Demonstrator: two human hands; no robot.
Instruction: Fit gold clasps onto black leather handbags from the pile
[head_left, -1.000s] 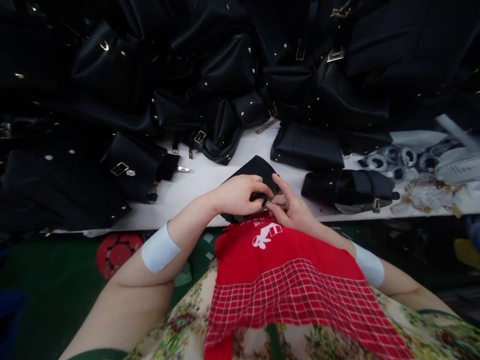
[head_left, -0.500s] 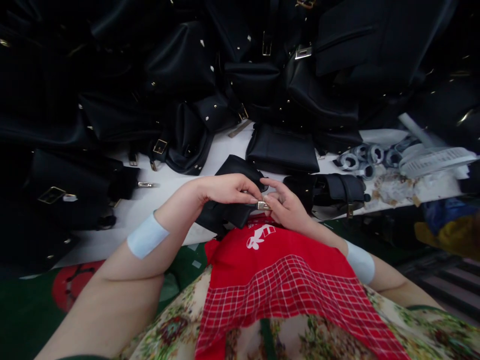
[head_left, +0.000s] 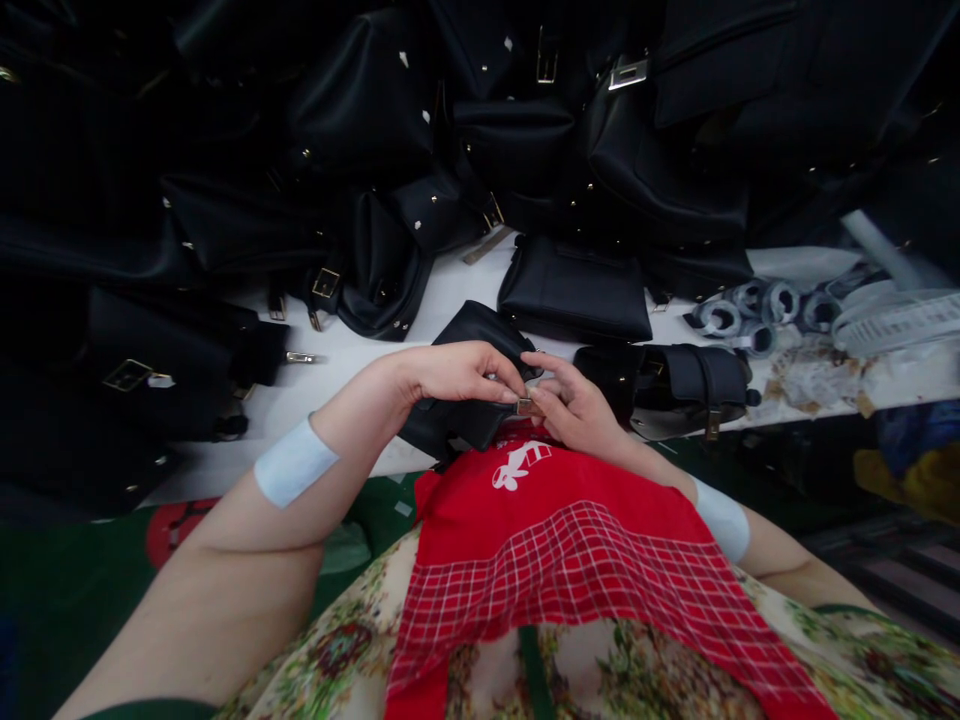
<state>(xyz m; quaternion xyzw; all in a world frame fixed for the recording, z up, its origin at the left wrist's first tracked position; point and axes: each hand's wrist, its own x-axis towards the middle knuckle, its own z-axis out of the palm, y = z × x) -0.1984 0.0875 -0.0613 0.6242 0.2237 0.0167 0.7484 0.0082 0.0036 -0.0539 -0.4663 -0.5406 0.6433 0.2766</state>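
Note:
Just in front of the red apron, my left hand (head_left: 469, 372) and my right hand (head_left: 574, 400) meet over a small black leather bag (head_left: 480, 328). Between their fingertips sits a shiny metal buckle (head_left: 525, 407) at the end of a dark strap. The left thumb and fingers pinch the strap right beside the buckle. My right thumb and fingers close on the buckle's other side, with the index finger stretched out above it. Part of the bag lies hidden under my left hand and wrist.
Black leather bags (head_left: 360, 90) with metal fittings crowd the back and left of the white table (head_left: 450, 285). One flat black bag (head_left: 574, 290) lies just beyond my hands, another small bag (head_left: 679, 385) to the right. Rolled grey strips (head_left: 750, 305) and clear plastic lie farther right.
The camera view has shifted slightly left, so the table's things appear farther right. Both hands keep nearly the same hold on the strap and buckle, and the buckle has tilted slightly.

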